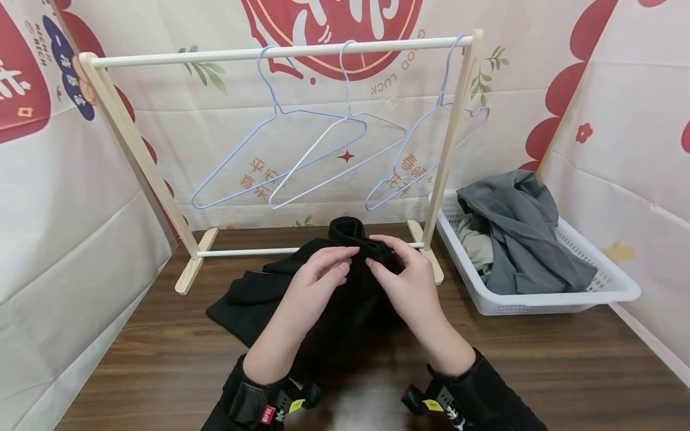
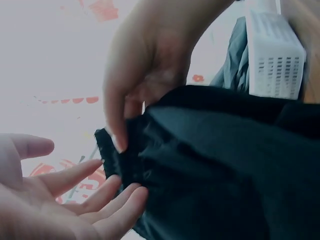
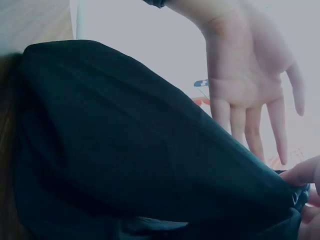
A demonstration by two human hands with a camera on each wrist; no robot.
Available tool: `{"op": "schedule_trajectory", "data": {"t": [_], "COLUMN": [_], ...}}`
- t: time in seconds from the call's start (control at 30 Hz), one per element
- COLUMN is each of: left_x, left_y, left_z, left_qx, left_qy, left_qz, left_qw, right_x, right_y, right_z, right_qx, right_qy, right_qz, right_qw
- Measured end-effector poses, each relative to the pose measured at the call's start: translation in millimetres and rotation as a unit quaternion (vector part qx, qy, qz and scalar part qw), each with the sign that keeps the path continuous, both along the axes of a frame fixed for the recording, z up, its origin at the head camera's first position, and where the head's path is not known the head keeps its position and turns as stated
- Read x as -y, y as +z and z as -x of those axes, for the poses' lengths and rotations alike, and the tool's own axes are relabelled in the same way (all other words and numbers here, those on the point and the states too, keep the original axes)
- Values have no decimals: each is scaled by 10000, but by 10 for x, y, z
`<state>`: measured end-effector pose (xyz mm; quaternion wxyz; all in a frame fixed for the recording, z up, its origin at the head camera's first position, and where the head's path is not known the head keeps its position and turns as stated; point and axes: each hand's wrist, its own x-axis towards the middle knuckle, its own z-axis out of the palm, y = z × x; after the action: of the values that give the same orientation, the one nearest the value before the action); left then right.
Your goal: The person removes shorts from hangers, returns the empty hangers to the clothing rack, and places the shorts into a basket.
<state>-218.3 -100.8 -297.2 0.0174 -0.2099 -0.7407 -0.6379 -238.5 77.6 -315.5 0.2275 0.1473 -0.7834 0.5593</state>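
Note:
A black cloth garment (image 1: pixel 259 296) lies bunched on the table, its gathered edge raised toward the rack. My right hand (image 1: pixel 414 284) pinches that edge between thumb and fingers; in the right wrist view the thumb (image 3: pixel 302 172) presses on the cloth's corner. Across from it, my left hand (image 1: pixel 312 278) has its fingers extended at the other side of the edge. The left wrist view shows this left hand (image 2: pixel 65 205) spread, fingertips right at the garment (image 2: pixel 215 160). Folds hide much of the garment's shape.
Behind the garment stands a wooden rack (image 1: pixel 453 143) with a blue hanger (image 1: pixel 232 158), a white-and-blue hanger (image 1: pixel 309 149) and another blue hanger (image 1: pixel 406 143) on its bar. At right, a white basket (image 1: pixel 544 305) holds grey cloth (image 1: pixel 523 239) and pale cloth (image 1: pixel 477 245).

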Motion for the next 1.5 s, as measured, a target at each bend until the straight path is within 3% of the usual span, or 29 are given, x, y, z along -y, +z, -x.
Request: {"op": "schedule_trajectory", "data": {"t": [0.17, 0.5, 0.9, 1.07, 1.17, 1.27, 1.37, 1.5], "left_x": [79, 202, 249, 306, 320, 304, 254, 217], "left_y": [22, 40, -130, -143, -107, -30, 78, 187], "left_z": [23, 87, 152, 122, 106, 78, 33, 17], "left_qx": [-55, 132, 331, 364, 129, -384, -921, -1390], "left_qy": [-115, 153, 387, 381, 490, 599, 681, 844], "left_qz": [183, 168, 265, 403, 607, 869, 1238, 1728], "left_qw": [9998, 9997, 9984, 9978, 9969, 9937, 9857, 9714], "right_x": [-77, -245, -347, -359, -371, -393, -425, -431], "right_y": [19, 104, 92, 79, 88, 103, 115, 126], "right_z": [13, 15, 44, 77, 86, 77, 61, 56], "right_qx": [-41, 275, 231, 117, 33, -26, -56, -112], "right_qy": [166, 483, 773, 958, 1086, 1180, 1209, 1225], "right_qz": [-41, 246, 554, 582, 566, 551, 575, 676], "right_qw": [9998, 9982, 9952, 9936, 9925, 9915, 9910, 9901]}}
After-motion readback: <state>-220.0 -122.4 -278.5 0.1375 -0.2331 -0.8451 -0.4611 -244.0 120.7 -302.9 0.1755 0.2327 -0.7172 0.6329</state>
